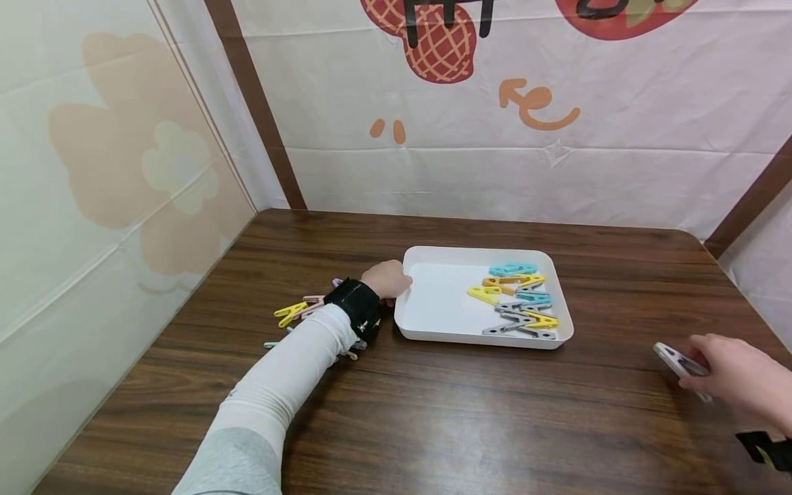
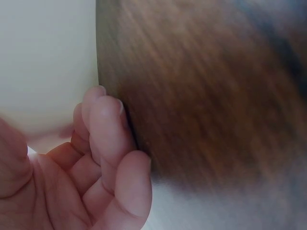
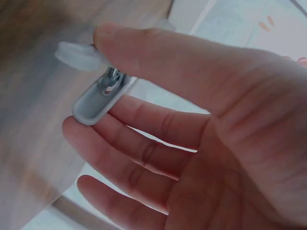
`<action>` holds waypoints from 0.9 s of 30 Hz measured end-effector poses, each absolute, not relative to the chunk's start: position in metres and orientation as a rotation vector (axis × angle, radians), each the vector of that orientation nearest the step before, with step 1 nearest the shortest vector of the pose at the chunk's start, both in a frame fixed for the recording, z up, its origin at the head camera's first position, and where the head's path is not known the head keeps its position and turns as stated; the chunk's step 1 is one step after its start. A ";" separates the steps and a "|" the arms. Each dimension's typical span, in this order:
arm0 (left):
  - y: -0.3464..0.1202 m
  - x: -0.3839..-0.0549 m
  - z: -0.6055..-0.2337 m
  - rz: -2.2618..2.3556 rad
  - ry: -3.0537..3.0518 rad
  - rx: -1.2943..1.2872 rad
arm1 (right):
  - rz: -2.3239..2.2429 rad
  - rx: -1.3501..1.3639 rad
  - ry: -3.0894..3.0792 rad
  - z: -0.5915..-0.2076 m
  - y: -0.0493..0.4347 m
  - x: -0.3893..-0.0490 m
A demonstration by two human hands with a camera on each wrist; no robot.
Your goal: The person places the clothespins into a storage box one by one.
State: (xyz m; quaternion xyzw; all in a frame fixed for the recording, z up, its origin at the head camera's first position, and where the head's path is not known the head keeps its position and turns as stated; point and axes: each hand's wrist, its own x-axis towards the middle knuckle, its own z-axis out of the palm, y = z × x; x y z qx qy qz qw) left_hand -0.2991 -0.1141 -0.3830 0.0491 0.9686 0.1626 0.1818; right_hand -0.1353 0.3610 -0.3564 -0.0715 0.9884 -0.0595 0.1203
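My left hand (image 1: 386, 278) grips the left rim of a white tray (image 1: 427, 331). In the left wrist view, its curled fingers (image 2: 110, 129) lie along the tray's outer wall (image 2: 43, 57). On the tray's right side lie several clothespins: a blue clothespin (image 1: 512, 269), a yellow clothespin (image 1: 485, 294) and a grey clothespin (image 1: 502, 328) among them. Off to the right, above the table, my right hand (image 1: 733, 368) pinches another grey clothespin (image 1: 674, 359) between thumb and fingers. The right wrist view shows that clothespin (image 3: 96, 103) close up.
More clothespins lie left of the tray, partly hidden behind my left forearm; a yellow clothespin (image 1: 289, 313) shows there. Everything stands on a brown wooden table (image 1: 464, 412). Printed white cloth (image 1: 458, 179) hangs behind and beside it.
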 end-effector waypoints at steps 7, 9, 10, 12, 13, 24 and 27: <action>-0.114 -0.298 -0.381 0.454 2.741 0.132 | -0.236 -0.371 3.001 -0.335 0.330 -0.153; -0.113 -0.296 -0.378 0.451 2.739 0.128 | -0.247 -0.432 3.032 -0.329 0.319 -0.159; -0.112 -0.295 -0.377 0.448 2.738 0.125 | -0.259 -0.474 3.046 -0.326 0.313 -0.162; -0.112 -0.293 -0.376 0.442 2.735 0.121 | -0.272 -0.555 3.075 -0.322 0.301 -0.168; -0.112 -0.292 -0.376 0.441 2.733 0.121 | -0.279 -0.591 3.083 -0.320 0.294 -0.171; -0.113 -0.293 -0.378 0.450 2.734 0.112 | -0.302 -0.835 3.040 -0.309 0.232 -0.198; -0.113 -0.295 -0.380 0.447 2.736 0.117 | -0.280 -0.912 3.027 -0.310 0.220 -0.203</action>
